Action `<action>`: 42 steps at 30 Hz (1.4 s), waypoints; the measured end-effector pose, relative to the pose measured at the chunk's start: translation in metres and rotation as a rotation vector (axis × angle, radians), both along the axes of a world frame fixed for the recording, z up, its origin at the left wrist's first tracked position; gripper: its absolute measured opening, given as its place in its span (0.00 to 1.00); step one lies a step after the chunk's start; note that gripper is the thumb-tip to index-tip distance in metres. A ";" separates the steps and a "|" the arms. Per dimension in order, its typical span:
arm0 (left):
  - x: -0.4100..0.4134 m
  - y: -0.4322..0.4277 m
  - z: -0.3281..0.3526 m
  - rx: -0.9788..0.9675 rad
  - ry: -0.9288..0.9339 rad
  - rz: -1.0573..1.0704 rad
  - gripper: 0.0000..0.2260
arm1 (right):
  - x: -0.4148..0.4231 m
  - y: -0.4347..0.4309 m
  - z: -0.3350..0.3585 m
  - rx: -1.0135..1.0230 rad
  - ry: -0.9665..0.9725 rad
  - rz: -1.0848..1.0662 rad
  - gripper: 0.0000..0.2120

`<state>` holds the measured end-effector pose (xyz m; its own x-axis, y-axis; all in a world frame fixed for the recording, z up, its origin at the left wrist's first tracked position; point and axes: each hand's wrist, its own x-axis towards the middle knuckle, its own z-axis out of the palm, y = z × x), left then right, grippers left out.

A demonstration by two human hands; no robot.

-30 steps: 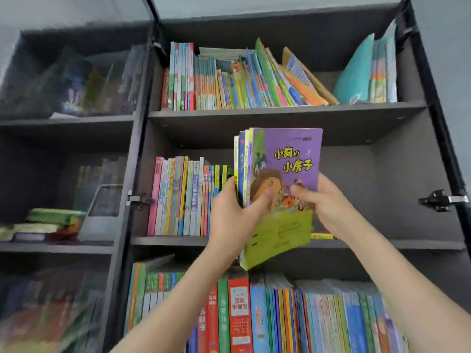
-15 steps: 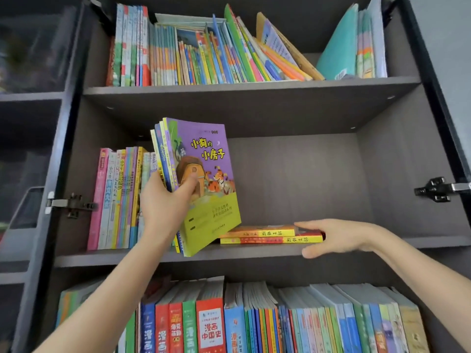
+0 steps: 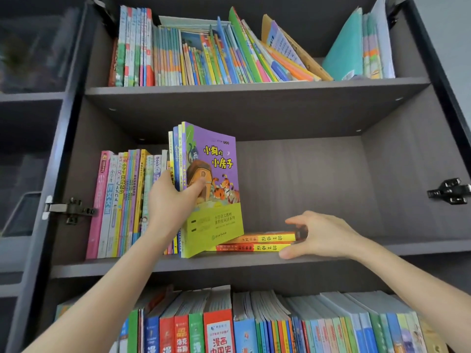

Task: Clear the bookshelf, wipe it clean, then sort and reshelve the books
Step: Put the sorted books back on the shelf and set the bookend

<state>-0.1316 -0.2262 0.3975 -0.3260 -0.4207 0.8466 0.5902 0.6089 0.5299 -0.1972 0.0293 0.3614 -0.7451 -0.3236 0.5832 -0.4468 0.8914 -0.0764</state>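
Bookshelf (image 3: 229,266): reshelving appears under way, middle shelf half filled. Your left hand (image 3: 170,202) grips a purple bundle (image 3: 216,200) stood against the upright row (image 3: 122,200) at 9 o'clock; your right hand (image 3: 326,235) curls round two flat books (image 3: 254,242) at 4 o'clock, not yet stood.

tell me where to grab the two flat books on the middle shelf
Take the flat books by their free right end, coming from the right, thumb at the front spines, fingers over the top. Their left end is hidden behind the purple book the left hand grips; the right hand is cupped at the free end.
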 end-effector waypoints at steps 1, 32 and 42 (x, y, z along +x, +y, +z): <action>-0.001 -0.002 0.000 -0.010 0.002 -0.010 0.14 | -0.002 0.001 0.003 0.004 -0.026 0.041 0.44; -0.011 -0.015 0.002 0.103 0.155 -0.056 0.13 | -0.094 -0.098 0.044 -1.662 -0.091 0.030 0.30; 0.016 -0.060 0.006 0.215 0.218 0.032 0.13 | -0.041 -0.139 0.077 -0.859 0.501 -0.134 0.16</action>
<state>-0.1160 -0.2860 0.4037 -0.1298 -0.6049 0.7857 0.6867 0.5167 0.5112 -0.2382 -0.1096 0.4380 -0.3489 0.4229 0.8363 -0.5037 0.6679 -0.5479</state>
